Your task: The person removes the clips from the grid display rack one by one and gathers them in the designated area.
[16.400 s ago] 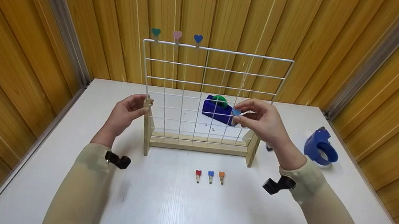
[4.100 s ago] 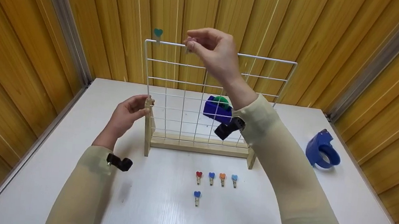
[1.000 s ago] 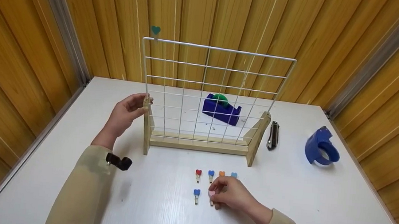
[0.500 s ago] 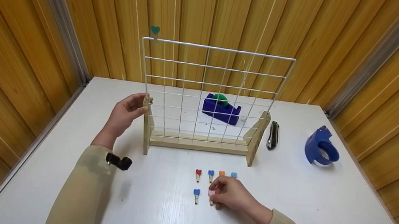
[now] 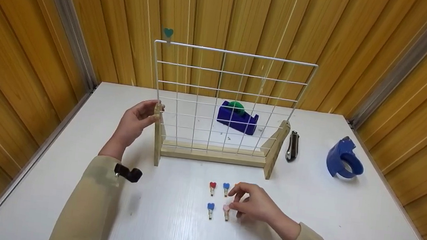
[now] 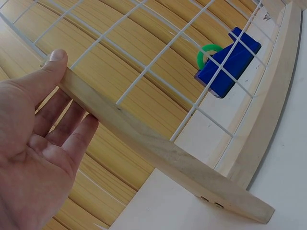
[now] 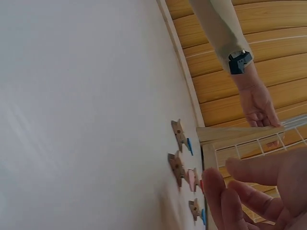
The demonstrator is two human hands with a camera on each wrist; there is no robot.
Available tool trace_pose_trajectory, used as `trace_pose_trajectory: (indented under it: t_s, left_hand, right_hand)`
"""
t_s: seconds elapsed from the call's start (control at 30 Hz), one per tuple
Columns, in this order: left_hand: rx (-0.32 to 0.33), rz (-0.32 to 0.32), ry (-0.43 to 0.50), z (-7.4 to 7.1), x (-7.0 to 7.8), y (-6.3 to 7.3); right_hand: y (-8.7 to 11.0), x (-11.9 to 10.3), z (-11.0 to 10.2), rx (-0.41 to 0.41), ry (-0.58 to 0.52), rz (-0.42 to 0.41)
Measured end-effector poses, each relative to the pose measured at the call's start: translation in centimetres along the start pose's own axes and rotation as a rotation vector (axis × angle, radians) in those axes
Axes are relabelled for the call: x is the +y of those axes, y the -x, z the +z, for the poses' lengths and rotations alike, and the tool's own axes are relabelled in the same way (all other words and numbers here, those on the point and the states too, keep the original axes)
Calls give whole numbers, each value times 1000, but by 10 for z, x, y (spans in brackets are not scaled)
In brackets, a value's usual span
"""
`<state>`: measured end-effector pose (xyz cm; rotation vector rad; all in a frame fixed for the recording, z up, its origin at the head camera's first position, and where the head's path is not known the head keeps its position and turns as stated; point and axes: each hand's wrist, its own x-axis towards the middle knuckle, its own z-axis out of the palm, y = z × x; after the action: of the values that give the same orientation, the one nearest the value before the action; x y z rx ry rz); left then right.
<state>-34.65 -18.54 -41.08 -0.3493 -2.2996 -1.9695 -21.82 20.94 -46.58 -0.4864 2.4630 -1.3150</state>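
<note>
A white wire grid [image 5: 235, 53] stands in a wooden base [image 5: 213, 157]. My left hand [image 5: 130, 125] holds the base's left post [image 6: 158, 148], thumb on the near edge and fingers behind. One teal heart clothespin [image 5: 168, 33] is on the grid's top bar. On the table, a pink heart clothespin [image 5: 226, 212] lies right of a blue one [image 5: 210, 210]. Behind them lie a red one [image 5: 212, 188] and another blue one [image 5: 226, 189]. My right hand [image 5: 258, 206] hovers beside the pink clothespin with fingers apart, holding nothing. It mostly hides the orange and light-blue clothespins.
Behind the grid sits a dark blue tape dispenser [image 5: 237, 118] with a green roll. To the right are a utility knife [image 5: 293, 146] and a blue handheld tape dispenser [image 5: 345, 158]. Wood-patterned panels [image 5: 212, 10] close off the table's back and sides.
Pink and blue clothespins have come off the top bar and now lie on the table, as does the light-blue one. My right hand has just let go of the pink clothespin.
</note>
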Motion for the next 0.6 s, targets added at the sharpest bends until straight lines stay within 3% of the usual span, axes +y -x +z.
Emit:
trace_pose_trajectory:
  t_s: [0.27,0.6]
  left_hand:
    - [15,16,14,1,-1,0]
    - [7,16,6,0,-3,-2]
  right_hand:
    - [-5,-34,-19,55,5,-91]
    - [-22,-98,-39,118,-35,-295]
